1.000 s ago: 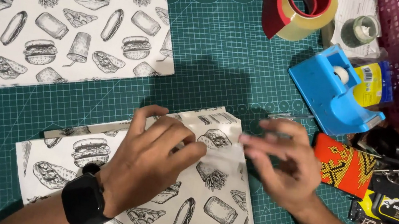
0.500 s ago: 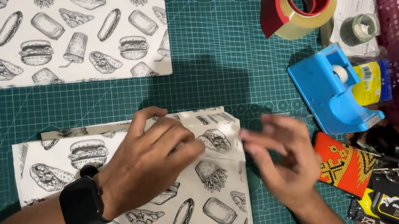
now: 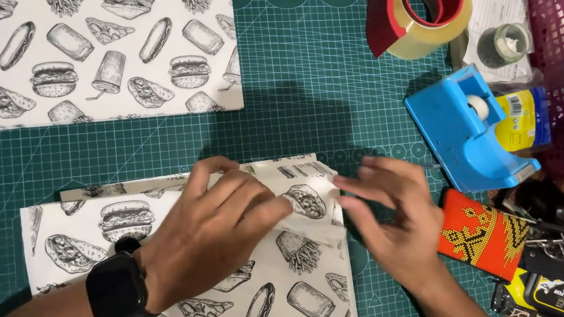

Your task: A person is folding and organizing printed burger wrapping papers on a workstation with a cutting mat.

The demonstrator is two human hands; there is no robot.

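Note:
A sheet of white paper printed with fast-food drawings (image 3: 278, 296) lies on the green cutting mat (image 3: 289, 101), its top edge folded over. My left hand (image 3: 217, 233), with a black watch on the wrist, presses flat on the fold. My right hand (image 3: 393, 220) pinches the fold's right end with its fingertips. A second sheet of the same printed paper (image 3: 95, 32) lies flat at the upper left.
A blue tape dispenser (image 3: 471, 129) sits right of centre, a big tape roll with a red holder (image 3: 428, 14) behind it. A pink basket (image 3: 561, 79) stands at the far right. An orange patterned pouch (image 3: 482, 236), keys and a black packet (image 3: 558, 296) lie by my right wrist.
Both hands stay on the fold; my right hand has shifted slightly along its right end. The paper has barely moved.

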